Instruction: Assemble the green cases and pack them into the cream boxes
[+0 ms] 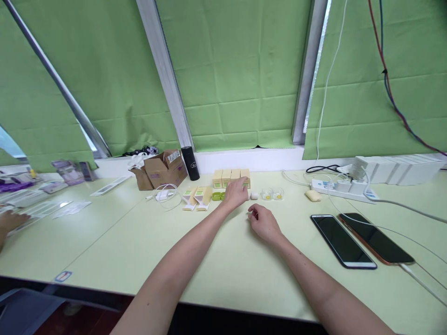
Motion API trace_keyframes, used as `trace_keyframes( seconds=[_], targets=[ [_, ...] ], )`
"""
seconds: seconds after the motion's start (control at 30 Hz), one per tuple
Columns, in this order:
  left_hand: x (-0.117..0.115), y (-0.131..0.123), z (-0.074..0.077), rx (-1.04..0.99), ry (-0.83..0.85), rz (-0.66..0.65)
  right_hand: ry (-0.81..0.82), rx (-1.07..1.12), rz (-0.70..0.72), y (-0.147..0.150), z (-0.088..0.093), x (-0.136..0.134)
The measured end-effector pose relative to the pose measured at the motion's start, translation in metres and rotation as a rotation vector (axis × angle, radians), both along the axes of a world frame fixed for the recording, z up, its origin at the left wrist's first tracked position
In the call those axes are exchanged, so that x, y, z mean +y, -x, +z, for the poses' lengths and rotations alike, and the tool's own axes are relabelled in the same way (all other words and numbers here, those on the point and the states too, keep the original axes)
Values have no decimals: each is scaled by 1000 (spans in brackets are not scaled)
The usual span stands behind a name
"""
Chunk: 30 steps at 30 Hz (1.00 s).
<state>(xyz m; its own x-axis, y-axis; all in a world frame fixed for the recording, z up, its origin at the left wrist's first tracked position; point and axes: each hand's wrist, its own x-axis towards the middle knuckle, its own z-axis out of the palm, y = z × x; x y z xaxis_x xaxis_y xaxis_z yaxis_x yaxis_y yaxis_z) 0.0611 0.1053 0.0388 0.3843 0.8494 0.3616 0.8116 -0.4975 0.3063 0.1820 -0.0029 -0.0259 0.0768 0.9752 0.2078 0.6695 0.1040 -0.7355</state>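
Observation:
My left hand (236, 191) reaches over the row of small items, fingers stretched forward and bent down in front of the pale yellow boxes (226, 176). Its fingertips are partly hidden, and contact with a box cannot be made out. Nearer to me, my right hand (264, 222) hovers with loosely curled fingers and nothing visible in them. A small white rounded case (254, 196) lies between the hands and a pair of clear round containers with yellow centres (272, 194). Left of my left hand are green round pieces (216, 196) and two cream-and-white folded stands (196, 198).
An open cardboard box (164, 170), a black cylinder (190, 163) and a coiled white charger (162, 194) stand at back left. Two phones (344, 242), cables, a power strip (344, 190) and white boxes (398, 170) occupy the right. Another person's hand (12, 221) is at far left.

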Motion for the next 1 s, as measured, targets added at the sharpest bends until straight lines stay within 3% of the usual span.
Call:
trace_keyframes(
  seconds=[0.27, 0.4, 1.0],
  targets=[
    [-23, 77, -11, 112, -35, 196, 34, -94, 14, 4, 3, -6],
    [-29, 98, -18, 228, -54, 240, 36, -142, 30, 4, 5, -9],
    [-33, 92, -32, 409, -37, 158, 31, -207, 67, 3, 6, -10]
  ],
)
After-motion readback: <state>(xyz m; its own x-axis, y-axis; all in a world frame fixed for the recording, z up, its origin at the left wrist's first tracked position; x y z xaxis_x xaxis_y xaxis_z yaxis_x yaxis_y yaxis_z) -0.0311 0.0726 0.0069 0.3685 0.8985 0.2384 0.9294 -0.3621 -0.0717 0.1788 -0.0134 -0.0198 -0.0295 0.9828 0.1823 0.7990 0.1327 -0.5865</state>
